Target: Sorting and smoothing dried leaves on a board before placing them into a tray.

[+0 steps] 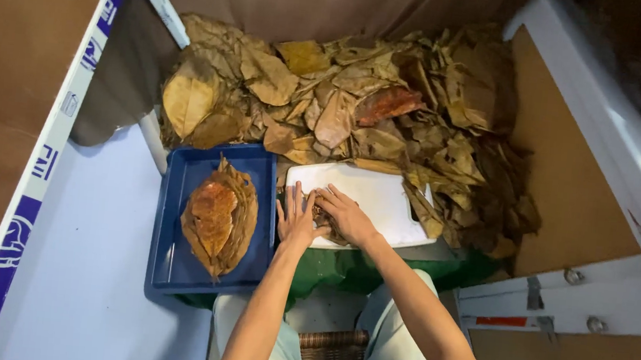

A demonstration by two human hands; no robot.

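Note:
A white board (377,197) lies in front of me, and a dry brown leaf (322,221) rests on its near left corner. My left hand (296,217) presses flat on the leaf's left side with fingers spread. My right hand (345,214) lies on top of the same leaf, fingers curled over it. To the left stands a blue tray (171,267) holding a neat stack of flattened leaves (219,217).
A big heap of loose dry leaves (343,104) fills the space behind and right of the board. Brown cardboard walls (0,94) enclose the area. A green cloth (343,268) sits under the board, and a woven stool (331,357) shows between my knees.

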